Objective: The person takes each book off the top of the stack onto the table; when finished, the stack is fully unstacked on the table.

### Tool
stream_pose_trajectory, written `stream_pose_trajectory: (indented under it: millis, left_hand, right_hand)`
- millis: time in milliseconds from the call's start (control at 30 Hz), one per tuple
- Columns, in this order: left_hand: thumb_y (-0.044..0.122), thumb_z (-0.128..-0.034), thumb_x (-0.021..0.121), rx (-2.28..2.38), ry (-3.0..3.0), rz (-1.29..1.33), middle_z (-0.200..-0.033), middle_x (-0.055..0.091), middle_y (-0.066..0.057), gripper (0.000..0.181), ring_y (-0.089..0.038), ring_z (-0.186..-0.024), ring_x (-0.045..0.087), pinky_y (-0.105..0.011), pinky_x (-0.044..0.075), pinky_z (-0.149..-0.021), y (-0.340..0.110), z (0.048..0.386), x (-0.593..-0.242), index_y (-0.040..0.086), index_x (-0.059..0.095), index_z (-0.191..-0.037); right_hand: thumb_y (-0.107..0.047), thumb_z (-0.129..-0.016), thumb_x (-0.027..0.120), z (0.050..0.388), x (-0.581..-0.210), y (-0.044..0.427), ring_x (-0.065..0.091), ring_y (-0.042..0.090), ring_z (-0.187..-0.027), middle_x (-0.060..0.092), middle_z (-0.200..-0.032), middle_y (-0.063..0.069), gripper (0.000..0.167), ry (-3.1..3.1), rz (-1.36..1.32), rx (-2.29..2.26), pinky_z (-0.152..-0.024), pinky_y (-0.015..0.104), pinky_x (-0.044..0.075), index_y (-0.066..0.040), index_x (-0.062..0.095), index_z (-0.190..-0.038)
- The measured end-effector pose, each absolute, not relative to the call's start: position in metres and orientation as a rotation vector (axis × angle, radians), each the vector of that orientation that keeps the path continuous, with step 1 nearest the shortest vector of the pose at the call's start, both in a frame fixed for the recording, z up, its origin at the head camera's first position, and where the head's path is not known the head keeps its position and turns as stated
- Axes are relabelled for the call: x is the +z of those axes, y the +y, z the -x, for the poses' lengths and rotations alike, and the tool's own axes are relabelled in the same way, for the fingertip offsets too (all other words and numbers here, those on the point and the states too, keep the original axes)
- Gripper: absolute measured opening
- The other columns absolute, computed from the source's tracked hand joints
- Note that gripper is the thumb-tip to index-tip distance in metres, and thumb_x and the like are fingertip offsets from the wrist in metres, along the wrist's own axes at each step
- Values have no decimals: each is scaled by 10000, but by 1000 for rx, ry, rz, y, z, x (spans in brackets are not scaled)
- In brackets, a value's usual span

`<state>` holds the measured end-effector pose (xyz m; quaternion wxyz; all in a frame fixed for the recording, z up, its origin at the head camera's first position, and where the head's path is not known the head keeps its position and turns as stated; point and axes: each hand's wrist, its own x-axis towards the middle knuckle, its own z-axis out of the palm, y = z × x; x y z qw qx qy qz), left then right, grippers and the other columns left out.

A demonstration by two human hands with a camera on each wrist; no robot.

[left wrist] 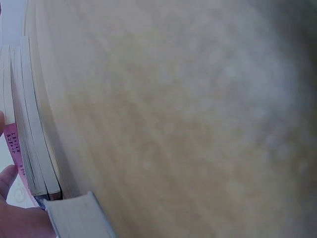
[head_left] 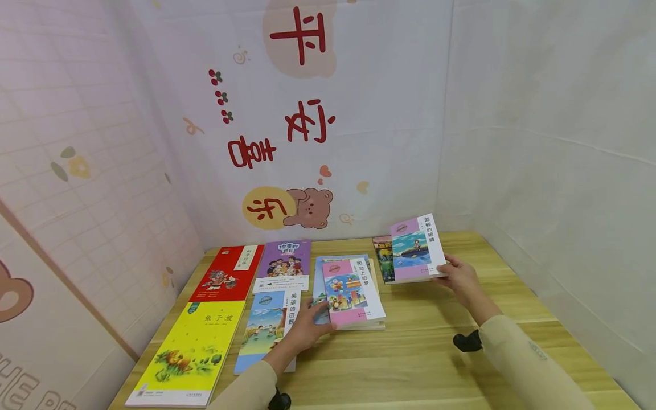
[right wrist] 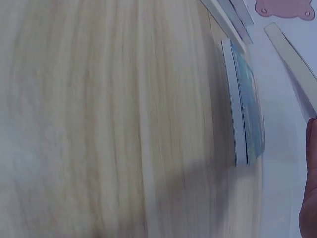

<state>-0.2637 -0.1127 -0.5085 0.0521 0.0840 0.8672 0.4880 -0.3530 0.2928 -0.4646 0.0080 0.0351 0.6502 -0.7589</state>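
A raised book (head_left: pixel 414 250) is held at its near right corner by the right hand (head_left: pixel 460 279), above a dark book (head_left: pixel 382 259). A pile (head_left: pixel 319 267) is touched by the left hand (head_left: pixel 306 326), whether gripped cannot be told; a blue book (head_left: pixel 263 327) is partly covered. Tabletop (head_left: pixel 400 356) is exposed between the arms, its far edge backed by a wall (head_left: pixel 392 142).

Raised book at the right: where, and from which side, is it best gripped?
Probably grip the raised book at its near right corner, from the right, pinching cover and underside together. It is thin and flat, and that corner faces the right hand, which pinches it there. In the head view its left edge overlaps the dark-covered book, so left looks less handy.
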Motion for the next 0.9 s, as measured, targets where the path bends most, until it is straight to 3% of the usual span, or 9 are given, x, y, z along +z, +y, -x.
stream_pose_trajectory:
  millis: [300,633,900]
  left_hand:
    - [293,-900,752,1512,2608,-277,-1560,144,-296,658,-549,-1362,261,-666,355,-990,-115,264,-508,64,490,-1458]
    - [301,-901,753,1498,2613,-266,-1564,152,-281,644,-509,-1285,378,-605,431,-916,-114,265,-510,100,499,-1458]
    - [284,-900,756,1498,2614,-269,-1553,169,-281,634,-493,-1264,397,-600,434,-918,-114,264,-509,87,506,-1449]
  right_hand:
    - [-16,-1001,506,366,-469,317,665,50,-798,605,-973,-75,623,2159,-138,-2314,-823,326,575,45,217,-1549]
    - [-1,-992,507,376,-464,345,665,59,-759,617,-875,-131,651,2165,-190,-2313,-793,324,583,46,181,-1553]
    - [-35,-995,487,380,-469,372,641,38,-756,567,-1019,-1,652,2311,-247,-2180,-769,308,586,51,165,-1555]
